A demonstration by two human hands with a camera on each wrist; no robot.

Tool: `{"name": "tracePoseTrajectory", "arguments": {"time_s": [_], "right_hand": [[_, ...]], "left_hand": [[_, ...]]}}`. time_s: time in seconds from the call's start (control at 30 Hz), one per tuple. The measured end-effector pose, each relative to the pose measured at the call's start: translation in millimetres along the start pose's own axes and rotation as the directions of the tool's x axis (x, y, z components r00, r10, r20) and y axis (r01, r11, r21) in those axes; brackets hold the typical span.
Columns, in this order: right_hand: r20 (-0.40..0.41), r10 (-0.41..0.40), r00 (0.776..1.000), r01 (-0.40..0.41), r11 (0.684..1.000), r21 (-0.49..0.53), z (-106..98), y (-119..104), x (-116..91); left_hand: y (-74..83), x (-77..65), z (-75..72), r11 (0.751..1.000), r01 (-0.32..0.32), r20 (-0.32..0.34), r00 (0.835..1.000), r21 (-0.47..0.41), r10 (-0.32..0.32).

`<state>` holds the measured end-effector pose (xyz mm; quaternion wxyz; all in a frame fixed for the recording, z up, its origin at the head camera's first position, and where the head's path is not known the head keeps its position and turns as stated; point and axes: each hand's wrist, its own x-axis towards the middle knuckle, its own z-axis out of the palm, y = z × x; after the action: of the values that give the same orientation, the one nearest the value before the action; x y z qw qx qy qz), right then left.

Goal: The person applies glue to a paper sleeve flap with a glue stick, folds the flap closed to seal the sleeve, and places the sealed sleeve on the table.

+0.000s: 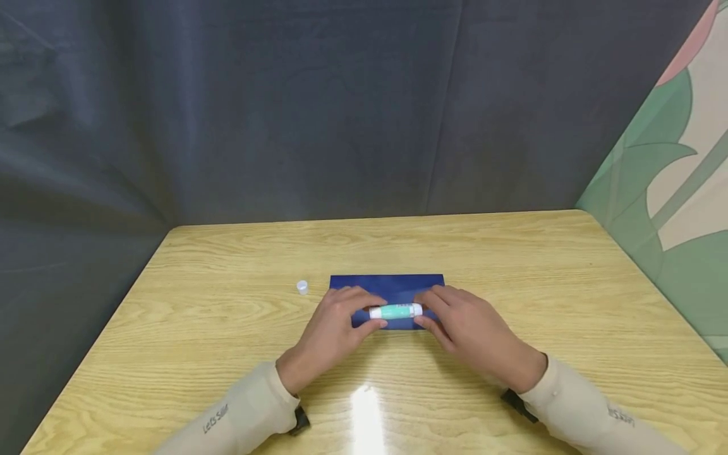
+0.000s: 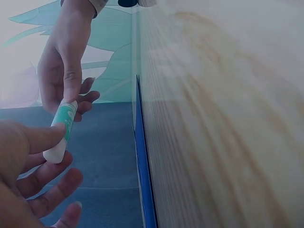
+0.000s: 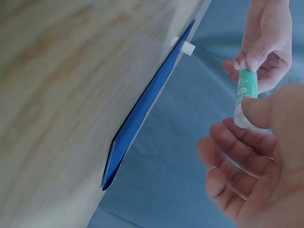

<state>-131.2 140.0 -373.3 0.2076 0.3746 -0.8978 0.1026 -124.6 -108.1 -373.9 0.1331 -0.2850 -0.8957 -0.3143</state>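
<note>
A white and green glue stick (image 1: 396, 311) lies crosswise between both hands in the head view, held above a dark blue sheet of folded paper (image 1: 392, 284). My left hand (image 1: 335, 319) pinches its left end between thumb and fingers. At the opposite end, my right hand (image 1: 469, 322) pinches it the same way. In the left wrist view the glue stick (image 2: 66, 118) is apart from the table surface, with the blue paper (image 2: 142, 156) lying flat there. The right wrist view shows the paper's near edge (image 3: 109, 164) slightly raised in a fold.
A small white cap (image 1: 303, 287) stands on the wooden table (image 1: 227, 303), left of the blue paper's far corner. A dark curtain (image 1: 318, 114) hangs behind the table and along its left side. On the right is a panel with a leaf pattern (image 1: 654, 170).
</note>
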Motion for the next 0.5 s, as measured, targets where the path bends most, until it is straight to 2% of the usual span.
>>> {"name": "tracePoseTrajectory", "arguments": {"time_s": [0.23, 0.5], "right_hand": [[-0.006, -0.003, 1.0, 0.003, 1.0, 0.002, 1.4, -1.3, -1.2], [-0.032, 0.01, 0.999, -0.008, 0.999, 0.049, -1.9, -2.6, -2.0]], "left_hand": [[0.5, -1.2, 0.4, 1.0, -0.012, -0.019, 1.0, -0.007, 0.012], [0.6, -0.9, 0.3, 0.999, -0.031, -0.056, 0.998, -0.045, 0.029]]}}
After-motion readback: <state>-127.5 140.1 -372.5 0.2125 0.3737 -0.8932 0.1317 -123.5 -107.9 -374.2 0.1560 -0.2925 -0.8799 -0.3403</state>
